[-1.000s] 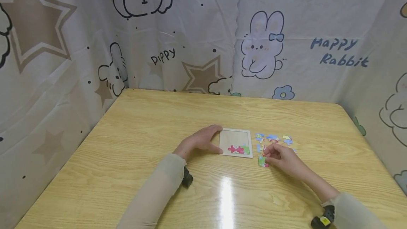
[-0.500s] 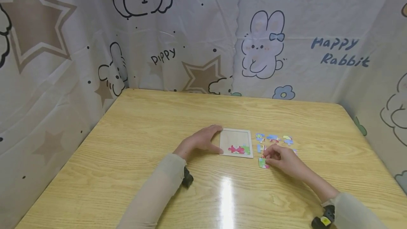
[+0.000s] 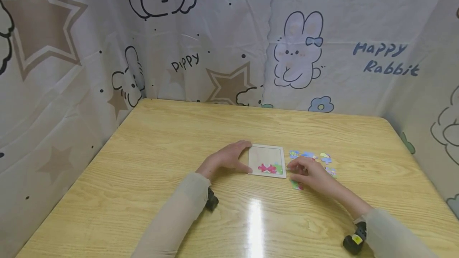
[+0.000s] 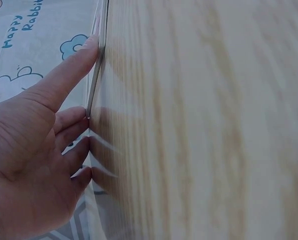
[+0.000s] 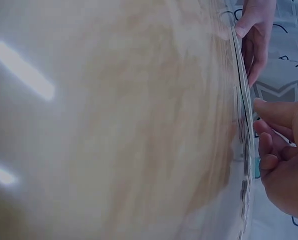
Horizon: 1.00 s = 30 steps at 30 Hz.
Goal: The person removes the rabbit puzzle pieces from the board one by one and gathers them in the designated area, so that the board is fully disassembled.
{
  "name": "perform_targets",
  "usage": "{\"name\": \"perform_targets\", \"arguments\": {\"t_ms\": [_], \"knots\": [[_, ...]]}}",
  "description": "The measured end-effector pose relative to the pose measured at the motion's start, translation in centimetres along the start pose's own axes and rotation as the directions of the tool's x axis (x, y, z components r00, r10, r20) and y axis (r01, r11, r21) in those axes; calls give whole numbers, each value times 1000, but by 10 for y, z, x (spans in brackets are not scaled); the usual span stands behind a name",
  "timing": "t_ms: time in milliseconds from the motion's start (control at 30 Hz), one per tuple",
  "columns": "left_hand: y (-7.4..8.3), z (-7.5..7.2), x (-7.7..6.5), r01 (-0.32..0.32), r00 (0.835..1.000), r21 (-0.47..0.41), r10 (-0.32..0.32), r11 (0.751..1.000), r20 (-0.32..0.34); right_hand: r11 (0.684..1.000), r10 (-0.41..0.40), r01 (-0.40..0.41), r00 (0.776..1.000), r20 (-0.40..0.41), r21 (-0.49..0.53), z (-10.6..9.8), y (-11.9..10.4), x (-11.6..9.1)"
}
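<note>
My left hand [image 3: 229, 157] grips the left side of a square puzzle board [image 3: 263, 155], thumb at its near corner and fingers at the far one. Pink jigsaw pieces [image 3: 267, 168] and a green piece [image 3: 278, 169] lie along the board's near edge. My right hand [image 3: 312, 173] is low over the table just right of the board, fingertips close to its right edge. Thumb and fingers stand apart in the right wrist view; I cannot tell whether a piece is between them. A green jigsaw piece [image 3: 296, 185] shows partly below the thumb.
Several loose jigsaw pieces lie beyond and right of my right hand, among them a blue one [image 3: 294, 154] and a yellow-and-blue one [image 3: 325, 157]. The wooden table [image 3: 179, 130] ends at a printed curtain [image 3: 222, 31] at the back and sides.
My right hand has shifted left from over the loose pieces to beside the board, its thumb and fingers now wider apart. The left hand and the board stay as they were.
</note>
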<state>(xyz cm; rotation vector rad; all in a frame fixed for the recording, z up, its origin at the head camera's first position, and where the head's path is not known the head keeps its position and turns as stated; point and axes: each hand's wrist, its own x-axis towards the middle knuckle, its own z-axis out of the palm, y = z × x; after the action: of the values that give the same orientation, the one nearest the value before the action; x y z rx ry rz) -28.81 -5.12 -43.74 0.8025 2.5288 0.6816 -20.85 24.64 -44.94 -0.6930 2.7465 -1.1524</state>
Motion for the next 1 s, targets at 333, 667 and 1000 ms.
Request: {"name": "perform_targets", "arguments": {"t_ms": [333,667,1000], "knots": [[1,-2,-3,-10,1000,-2,10,1000,1,999,-50,51,997,60,-6,16,-14,36],[2,0,0,-11,1000,17,11,1000,-3,996,-91,92,988,129,-1,22,-15,53],[1,0,-1,5,1000,32,-5,999,-10,997,-82,77,978,194,32,22,-19,56]]}}
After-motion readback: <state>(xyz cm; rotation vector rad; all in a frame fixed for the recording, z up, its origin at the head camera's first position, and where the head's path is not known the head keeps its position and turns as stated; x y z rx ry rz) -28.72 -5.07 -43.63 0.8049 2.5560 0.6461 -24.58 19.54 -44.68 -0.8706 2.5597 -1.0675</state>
